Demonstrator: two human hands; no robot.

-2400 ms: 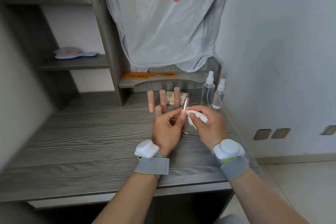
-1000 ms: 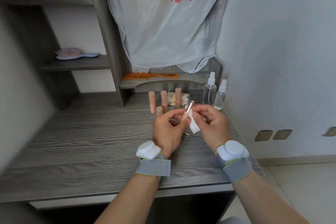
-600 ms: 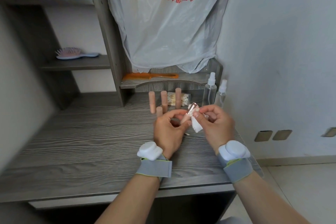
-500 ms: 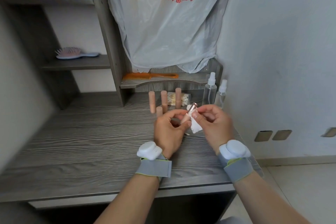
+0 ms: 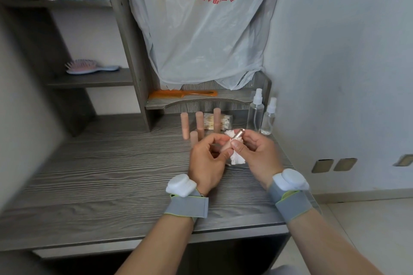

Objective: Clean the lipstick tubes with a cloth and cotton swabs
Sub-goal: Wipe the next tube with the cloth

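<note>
I've got the lipstick tube (image 5: pixel 237 138) tilted above the desk (image 5: pixel 111 174), shiny rose-gold tip up. My left hand (image 5: pixel 207 163) pinches its pink base, and my right hand (image 5: pixel 257 154) pinches a white cloth (image 5: pixel 237 159) against it. Fingers and cloth hide its middle.

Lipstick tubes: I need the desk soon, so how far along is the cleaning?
Done: nothing clearly; the view cannot show which tubes are already clean. In hand: the left hand grips one open lipstick tube, and the right hand pinches the white cloth against it. Left: three tubes stand behind the hands, and the cotton swabs lie in their pack behind those, in neither hand.
</note>
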